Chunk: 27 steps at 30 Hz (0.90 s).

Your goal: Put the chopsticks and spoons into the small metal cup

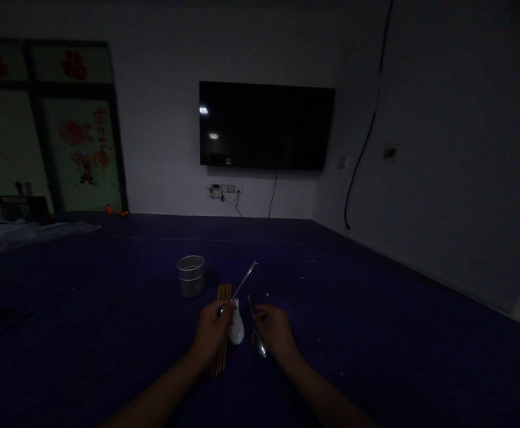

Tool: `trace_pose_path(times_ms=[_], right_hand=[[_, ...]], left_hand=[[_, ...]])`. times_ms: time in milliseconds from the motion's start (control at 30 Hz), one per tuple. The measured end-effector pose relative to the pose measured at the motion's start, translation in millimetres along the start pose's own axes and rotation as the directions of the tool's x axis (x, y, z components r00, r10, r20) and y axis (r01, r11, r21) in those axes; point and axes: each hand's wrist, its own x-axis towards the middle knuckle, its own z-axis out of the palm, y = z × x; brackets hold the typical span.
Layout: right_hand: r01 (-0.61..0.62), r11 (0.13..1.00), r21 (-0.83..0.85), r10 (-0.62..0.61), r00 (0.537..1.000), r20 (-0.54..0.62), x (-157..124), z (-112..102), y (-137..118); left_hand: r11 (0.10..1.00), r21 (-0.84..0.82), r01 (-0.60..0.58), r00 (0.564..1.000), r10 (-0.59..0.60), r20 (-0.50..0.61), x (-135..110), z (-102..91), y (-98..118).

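My left hand (213, 330) is closed on a thin metal utensil (244, 281) whose handle slants up and to the right. My right hand (272, 330) is curled over a metal spoon (258, 343) lying on the dark blue surface (353, 333); whether it grips the spoon is unclear in the dim light. Between the hands lies a white ceramic spoon (236, 330). A bundle of wooden chopsticks (222, 294) lies under my left hand. A metal cup (191, 275) stands upright just beyond them to the left.
A dark wall-mounted television (266, 126) hangs on the far wall, with a socket strip and cables (224, 191) below. A decorated glass door (46, 128) is at the far left. Crumpled plastic (28, 232) lies at the left edge. The room is dim.
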Motion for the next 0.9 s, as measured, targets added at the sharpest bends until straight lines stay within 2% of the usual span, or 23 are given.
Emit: trace_pose_path(times_ms=[367, 633, 767, 900], right_hand=[[0.066, 0.98, -0.187, -0.049, 0.995, 0.092, -2, -7, -11], [0.11, 0.882, -0.458, -0.042, 0.987, 0.157, -15, -17, -31], [0.141, 0.871, -0.472, -0.057, 0.981, 0.187, -17, -20, -35], [0.181, 0.901, -0.395, -0.097, 0.97, 0.223, -14, -17, -29]], left_hand=[[1.0, 0.017, -0.025, 1.0, 0.025, 0.015, 1, -0.3, -2], [1.0, 0.014, -0.008, 1.0, 0.008, 0.005, 0, -0.6, 2], [1.0, -0.004, -0.004, 1.0, 0.004, -0.003, 1, 0.4, 0], [0.999, -0.002, -0.034, 0.999, 0.034, 0.004, 1, 0.1, -1]])
